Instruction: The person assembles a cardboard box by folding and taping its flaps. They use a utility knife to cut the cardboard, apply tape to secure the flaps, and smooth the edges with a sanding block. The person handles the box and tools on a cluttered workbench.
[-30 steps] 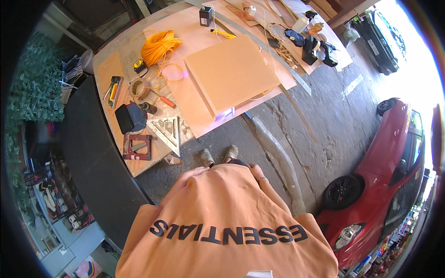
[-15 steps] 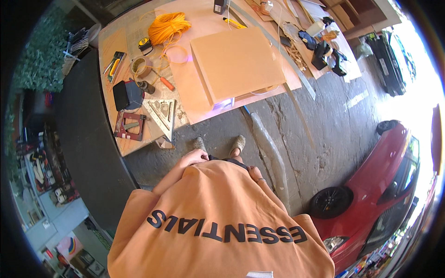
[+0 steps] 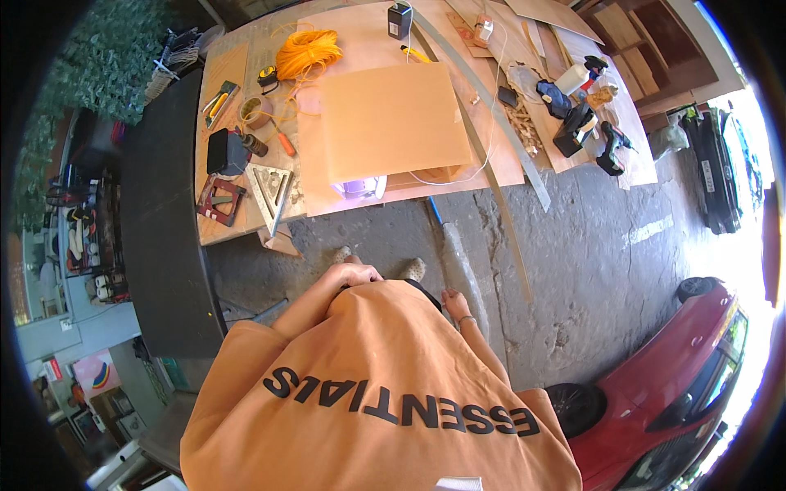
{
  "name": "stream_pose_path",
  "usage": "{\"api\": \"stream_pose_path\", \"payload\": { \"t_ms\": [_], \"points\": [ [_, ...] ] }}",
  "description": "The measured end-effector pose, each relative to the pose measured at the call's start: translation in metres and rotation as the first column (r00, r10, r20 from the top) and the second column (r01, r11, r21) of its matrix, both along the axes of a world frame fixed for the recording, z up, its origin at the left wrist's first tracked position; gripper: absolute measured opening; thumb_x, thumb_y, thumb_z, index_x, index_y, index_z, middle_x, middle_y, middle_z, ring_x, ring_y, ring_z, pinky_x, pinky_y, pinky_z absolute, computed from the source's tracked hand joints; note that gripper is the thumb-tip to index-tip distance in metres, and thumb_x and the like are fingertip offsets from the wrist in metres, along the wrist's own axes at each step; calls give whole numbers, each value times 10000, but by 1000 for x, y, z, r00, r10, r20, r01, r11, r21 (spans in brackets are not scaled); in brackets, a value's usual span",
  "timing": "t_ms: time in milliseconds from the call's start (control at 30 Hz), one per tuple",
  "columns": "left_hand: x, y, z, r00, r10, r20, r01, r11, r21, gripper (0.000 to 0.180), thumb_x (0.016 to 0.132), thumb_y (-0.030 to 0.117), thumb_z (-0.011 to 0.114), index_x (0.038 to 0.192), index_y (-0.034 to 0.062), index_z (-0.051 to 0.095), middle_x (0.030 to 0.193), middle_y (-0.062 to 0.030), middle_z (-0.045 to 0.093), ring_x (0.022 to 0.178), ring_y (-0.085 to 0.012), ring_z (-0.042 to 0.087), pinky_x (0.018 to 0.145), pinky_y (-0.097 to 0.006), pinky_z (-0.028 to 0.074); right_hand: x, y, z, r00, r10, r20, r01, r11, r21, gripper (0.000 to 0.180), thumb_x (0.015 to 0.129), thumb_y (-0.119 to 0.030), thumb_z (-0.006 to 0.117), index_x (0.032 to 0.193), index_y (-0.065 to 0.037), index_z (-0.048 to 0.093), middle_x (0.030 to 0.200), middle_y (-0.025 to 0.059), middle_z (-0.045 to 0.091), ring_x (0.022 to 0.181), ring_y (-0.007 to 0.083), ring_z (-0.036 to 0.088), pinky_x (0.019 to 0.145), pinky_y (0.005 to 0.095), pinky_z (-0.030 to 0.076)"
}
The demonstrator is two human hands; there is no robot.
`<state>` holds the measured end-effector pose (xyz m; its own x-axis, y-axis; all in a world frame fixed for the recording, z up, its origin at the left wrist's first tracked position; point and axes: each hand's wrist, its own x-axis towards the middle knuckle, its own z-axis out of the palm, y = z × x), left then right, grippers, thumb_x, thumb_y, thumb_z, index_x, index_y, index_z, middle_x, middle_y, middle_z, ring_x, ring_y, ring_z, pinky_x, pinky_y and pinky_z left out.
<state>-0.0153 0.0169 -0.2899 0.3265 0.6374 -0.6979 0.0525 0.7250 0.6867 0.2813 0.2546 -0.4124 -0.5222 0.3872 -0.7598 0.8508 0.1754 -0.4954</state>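
My left hand [image 3: 356, 274] is in front of my waist, at the hem of my orange shirt [image 3: 368, 352]. Its fingers are curled, and what they hold, if anything, is hidden. At my right side my right hand [image 3: 453, 303] hangs empty with fingers loosely apart. Both hands are away from the worktable [image 3: 311, 192]. Near the table's front edge stands a box-like piece with a flat tan top panel [image 3: 393, 119]. Violet light glows under its front left corner.
On the table's left lie orange cord [image 3: 307, 53], a tape measure [image 3: 268, 78], a tape roll [image 3: 255, 110], a screwdriver [image 3: 284, 144], a triangular square [image 3: 268, 195] and a phone [image 3: 218, 152]. Cordless drills [image 3: 612, 149] lie right. A metal strip [image 3: 491, 102] overhangs the edge. A red car [image 3: 655, 376] stands right.
The view has shifted, so the car appears lower and the table slightly to the right. My right hand has come away from my shorts and hangs free. My left hand stays at my waist.
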Motion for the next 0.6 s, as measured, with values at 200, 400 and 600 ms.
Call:
{"api": "stream_pose_path", "payload": {
  "t_ms": [200,400,600],
  "points": [
    [23,-12,-17,892,361,273,-368,929,-26,342,985,216,716,1288,59,701,1181,16,715,1050,-107,635,925,-317,523,32,38,-11,976,218,-18,-217,976,30,402,1015,-388,546,1100,-40,730,939,199,747,832,322,733,780,436,569],
    [21,-21,-52,839,542,-43,-536,838,101,269,985,282,704,1112,47,734,1075,-33,734,991,-123,650,895,-312,523,-4,83,86,991,87,97,-22,848,-529,294,1004,-290,601,1067,-44,751,926,60,764,815,142,715,712,289,533],
    [24,-49,-103,490,758,-430,-798,589,129,281,970,286,678,1053,24,735,938,-86,759,884,-181,694,837,-358,556,-100,157,243,956,161,-246,-194,974,-115,218,1035,-141,566,1075,9,720,927,83,754,827,171,712,795,302,567]
  ]
}}
